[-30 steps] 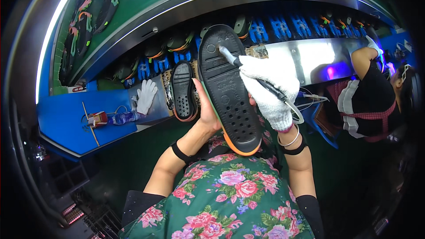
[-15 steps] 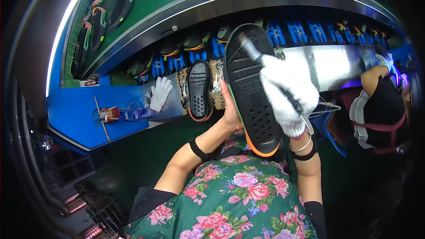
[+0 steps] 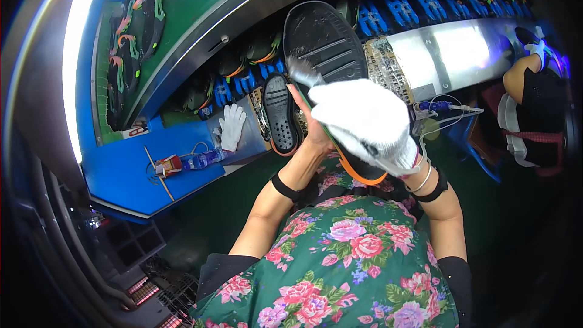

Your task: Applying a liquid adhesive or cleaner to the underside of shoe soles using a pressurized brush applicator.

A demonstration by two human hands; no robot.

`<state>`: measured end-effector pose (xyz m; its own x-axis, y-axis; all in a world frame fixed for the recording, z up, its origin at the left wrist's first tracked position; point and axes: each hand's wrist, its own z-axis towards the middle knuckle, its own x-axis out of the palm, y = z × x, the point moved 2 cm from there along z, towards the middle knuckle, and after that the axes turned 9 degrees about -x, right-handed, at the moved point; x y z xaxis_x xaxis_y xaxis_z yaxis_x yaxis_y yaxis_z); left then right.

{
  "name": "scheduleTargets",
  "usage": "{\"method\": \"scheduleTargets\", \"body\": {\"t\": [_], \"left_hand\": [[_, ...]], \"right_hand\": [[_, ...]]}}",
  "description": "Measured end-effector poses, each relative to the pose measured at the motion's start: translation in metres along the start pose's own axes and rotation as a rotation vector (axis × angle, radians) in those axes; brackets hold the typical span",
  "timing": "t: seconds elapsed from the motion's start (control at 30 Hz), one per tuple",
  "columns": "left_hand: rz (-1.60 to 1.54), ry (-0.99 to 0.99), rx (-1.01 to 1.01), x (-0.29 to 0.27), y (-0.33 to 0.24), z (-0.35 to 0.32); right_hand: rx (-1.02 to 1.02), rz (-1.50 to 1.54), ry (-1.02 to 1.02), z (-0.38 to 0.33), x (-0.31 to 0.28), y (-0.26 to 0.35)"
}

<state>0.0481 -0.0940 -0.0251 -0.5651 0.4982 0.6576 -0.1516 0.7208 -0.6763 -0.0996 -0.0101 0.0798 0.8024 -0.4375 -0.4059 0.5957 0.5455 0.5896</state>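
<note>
My bare left hand [image 3: 316,136] grips the left edge of a large black shoe sole [image 3: 322,39], with orange and green along its rim. The sole is tilted, its ribbed face up. In a white knit glove, my right hand [image 3: 367,121] is closed around a brush [image 3: 305,73] whose blurred tip is at the sole's left edge. A clear tube runs from the brush hand along the wrist. The glove covers the sole's lower middle. A second black sole [image 3: 280,109] with round holes lies to the left on printed brown paper.
A loose white glove [image 3: 232,127], a blue plastic bottle [image 3: 203,159] and a small red container [image 3: 167,166] with a stick lie on the left. Blue racks [image 3: 401,12] hold shoe parts under the metal-edged conveyor. More shoes [image 3: 149,21] are on the green belt. Another person [image 3: 516,85] works at right.
The brush has moved from the sole's upper face to its left edge, and my right hand has shifted left across it. The view has also turned.
</note>
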Motion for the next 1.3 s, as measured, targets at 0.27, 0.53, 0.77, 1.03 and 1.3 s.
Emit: {"method": "scheduleTargets", "body": {"t": [0.27,0.53,0.77,1.03,1.3], "left_hand": [[-0.274,-0.163,-0.048,0.014,0.003,0.006],[-0.539,0.117,-0.072,0.008,-0.011,0.009],[-0.364,0.305,-0.055,0.013,-0.020,0.021],[-0.463,0.234,-0.079,0.016,-0.025,0.020],[-0.330,0.244,-0.028,0.018,-0.043,0.027]], "right_hand": [[0.045,0.115,-0.114,-0.001,-0.005,-0.006],[-0.065,0.108,-0.035,-0.003,-0.013,-0.012],[0.114,0.389,0.038,-0.024,-0.005,-0.010],[-0.038,0.270,0.084,-0.023,-0.005,0.003],[-0.089,0.160,0.068,-0.034,-0.001,0.011]]}}
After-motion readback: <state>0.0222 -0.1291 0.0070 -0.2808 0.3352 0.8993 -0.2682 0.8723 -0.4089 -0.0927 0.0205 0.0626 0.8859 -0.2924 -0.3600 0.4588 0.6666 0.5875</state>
